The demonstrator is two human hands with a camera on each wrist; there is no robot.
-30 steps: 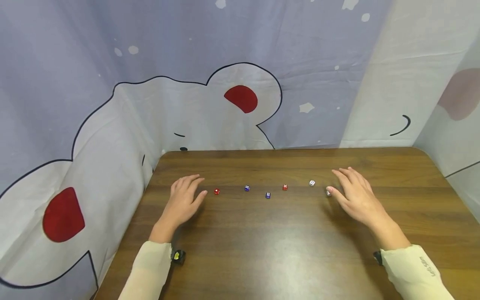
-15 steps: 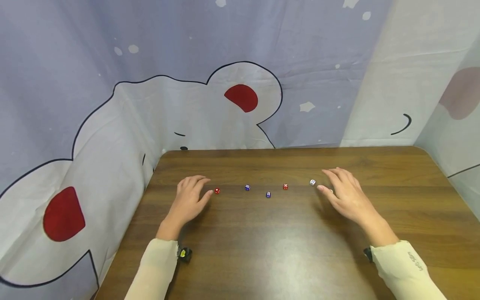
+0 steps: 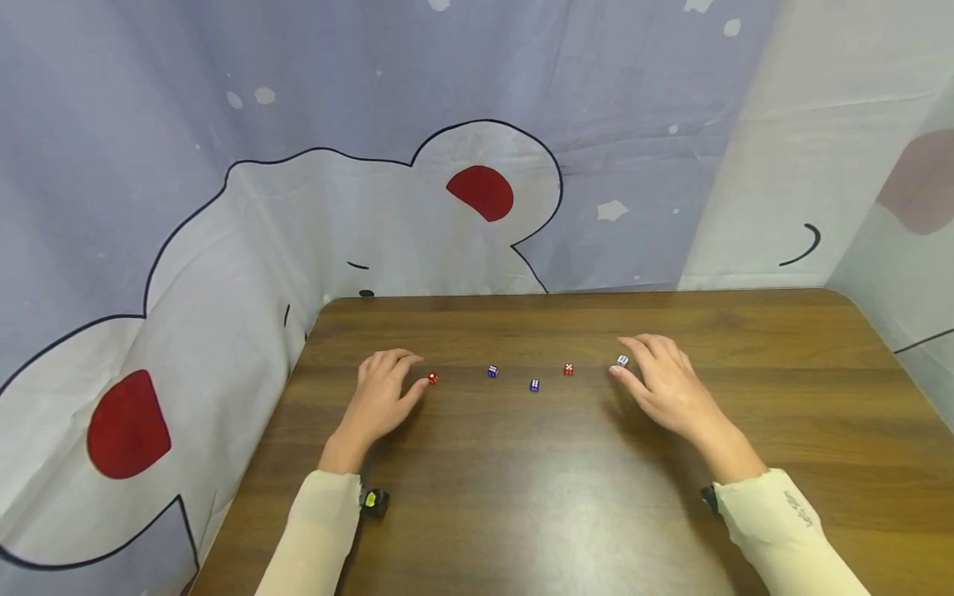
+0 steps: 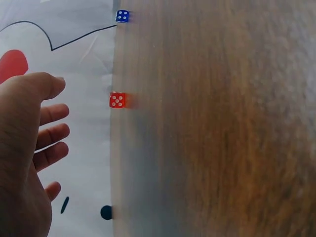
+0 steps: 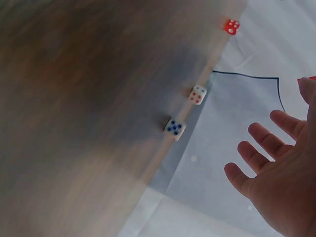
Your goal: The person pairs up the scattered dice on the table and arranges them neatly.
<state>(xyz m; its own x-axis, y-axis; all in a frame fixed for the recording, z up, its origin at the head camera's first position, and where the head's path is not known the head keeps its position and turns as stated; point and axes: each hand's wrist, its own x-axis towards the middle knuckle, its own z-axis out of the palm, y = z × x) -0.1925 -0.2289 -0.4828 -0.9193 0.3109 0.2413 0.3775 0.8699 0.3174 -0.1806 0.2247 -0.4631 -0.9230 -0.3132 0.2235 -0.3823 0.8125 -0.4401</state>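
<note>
My left hand (image 3: 382, 396) hovers with loosely bent, parted fingers beside a red die (image 3: 434, 378) at the row's left end. Thumb and forefinger come up close to that die in the head view; the left wrist view shows nothing in the hand. My right hand (image 3: 666, 385) hangs over the row's right end, thumb and fingers spread around a white die (image 3: 622, 361). A second white die (image 5: 175, 128) is hidden behind this hand in the head view, but shows in the right wrist view. Nothing is in the right hand.
Between the hands lie two blue dice, one farther back (image 3: 493, 372) and one nearer (image 3: 534, 386), plus another red die (image 3: 569, 369). All sit on a brown wooden table (image 3: 514, 472). A patterned curtain (image 3: 358, 223) rises along the table's back and left edges.
My right hand has moved left, from beside the farthest white die to the other white die, covering the first. My left hand has shifted slightly right, closer to the red die. The dice stay put.
</note>
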